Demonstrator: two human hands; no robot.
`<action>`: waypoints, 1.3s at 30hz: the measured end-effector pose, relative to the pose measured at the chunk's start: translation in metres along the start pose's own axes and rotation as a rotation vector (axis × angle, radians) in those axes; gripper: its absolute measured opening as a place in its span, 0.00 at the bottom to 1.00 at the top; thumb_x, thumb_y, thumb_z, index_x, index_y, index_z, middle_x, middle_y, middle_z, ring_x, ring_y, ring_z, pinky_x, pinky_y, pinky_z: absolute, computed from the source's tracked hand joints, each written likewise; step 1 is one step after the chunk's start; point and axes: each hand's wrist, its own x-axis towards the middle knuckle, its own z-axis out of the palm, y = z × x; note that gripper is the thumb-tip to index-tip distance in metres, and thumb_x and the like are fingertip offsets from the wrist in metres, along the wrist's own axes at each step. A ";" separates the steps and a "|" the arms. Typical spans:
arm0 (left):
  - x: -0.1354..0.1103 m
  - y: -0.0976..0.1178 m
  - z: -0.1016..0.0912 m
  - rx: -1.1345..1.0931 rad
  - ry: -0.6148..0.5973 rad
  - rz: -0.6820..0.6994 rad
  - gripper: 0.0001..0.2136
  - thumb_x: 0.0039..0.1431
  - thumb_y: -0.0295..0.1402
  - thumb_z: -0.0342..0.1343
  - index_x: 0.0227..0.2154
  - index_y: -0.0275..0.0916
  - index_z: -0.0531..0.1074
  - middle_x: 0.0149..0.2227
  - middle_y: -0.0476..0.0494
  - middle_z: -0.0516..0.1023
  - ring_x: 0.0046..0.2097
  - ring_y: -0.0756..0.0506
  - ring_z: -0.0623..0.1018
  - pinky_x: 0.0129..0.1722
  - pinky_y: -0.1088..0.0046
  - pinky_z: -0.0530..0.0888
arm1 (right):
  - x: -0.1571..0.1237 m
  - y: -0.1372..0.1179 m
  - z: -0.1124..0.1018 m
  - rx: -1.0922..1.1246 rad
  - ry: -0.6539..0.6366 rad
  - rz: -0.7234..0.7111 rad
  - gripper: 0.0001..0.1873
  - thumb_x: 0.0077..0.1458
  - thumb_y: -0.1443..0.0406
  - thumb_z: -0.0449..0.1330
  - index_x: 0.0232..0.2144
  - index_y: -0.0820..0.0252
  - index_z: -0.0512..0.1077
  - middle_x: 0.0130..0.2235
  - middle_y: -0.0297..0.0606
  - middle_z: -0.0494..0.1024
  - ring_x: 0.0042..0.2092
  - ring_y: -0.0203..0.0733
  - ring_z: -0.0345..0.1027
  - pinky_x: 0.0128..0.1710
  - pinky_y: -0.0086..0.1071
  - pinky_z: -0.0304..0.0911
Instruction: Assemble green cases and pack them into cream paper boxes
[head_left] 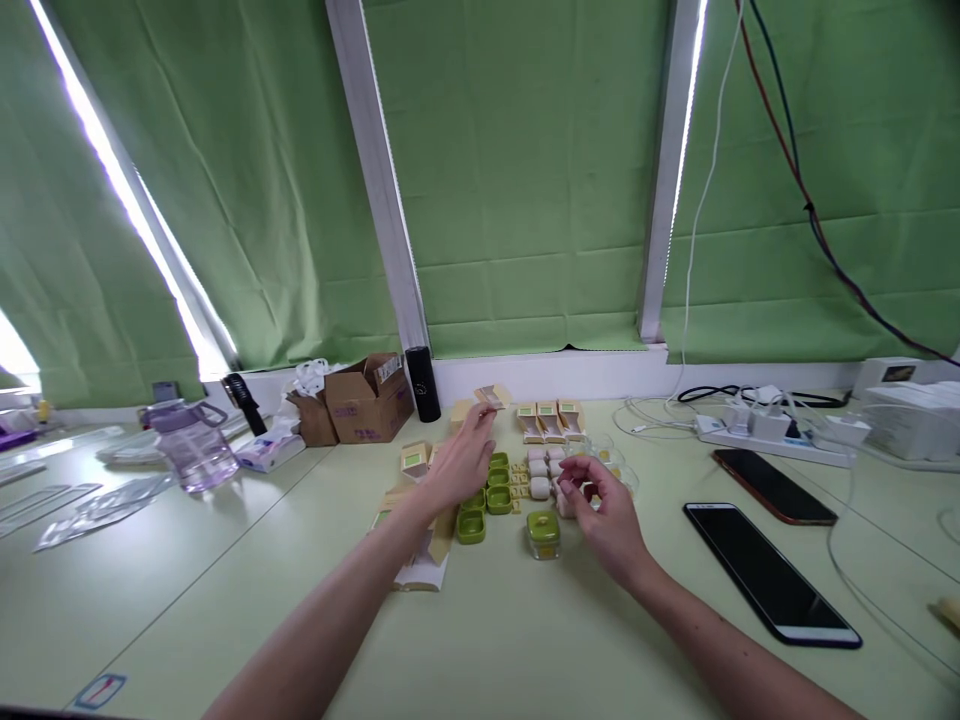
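Observation:
My left hand [463, 458] reaches to the back of the layout with its fingers stretched out. Its fingertips meet the lower edge of a small tan carton [493, 397]; no firm grip shows. Over the pale blocks, my right hand [604, 510] has curved fingers, with thumb and forefinger apart. Whitish-pink blocks [539, 488] stand beside these fingers, partly covered. In front is a small clear jar with a green lid [544, 535]. Green square lids [472, 525] form rows between my hands, beside small yellowish pieces [518, 480]. Clear round containers [626, 478] lie behind my right hand.
Three window cartons [550, 421] stand at the back; more cartons [414, 460] lie under my left arm. Two phones [772, 570] and a power strip [776, 440] with cables sit right. Leftward are a cardboard box [367, 400], a black bottle [423, 384] and a purple jug [191, 445].

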 end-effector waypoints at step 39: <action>-0.018 0.060 0.020 -0.489 0.141 0.073 0.23 0.59 0.27 0.63 0.56 0.45 0.67 0.58 0.38 0.72 0.61 0.37 0.73 0.61 0.55 0.73 | 0.009 0.004 -0.006 0.066 -0.111 -0.174 0.25 0.65 0.61 0.59 0.63 0.49 0.66 0.64 0.43 0.72 0.65 0.52 0.66 0.66 0.51 0.61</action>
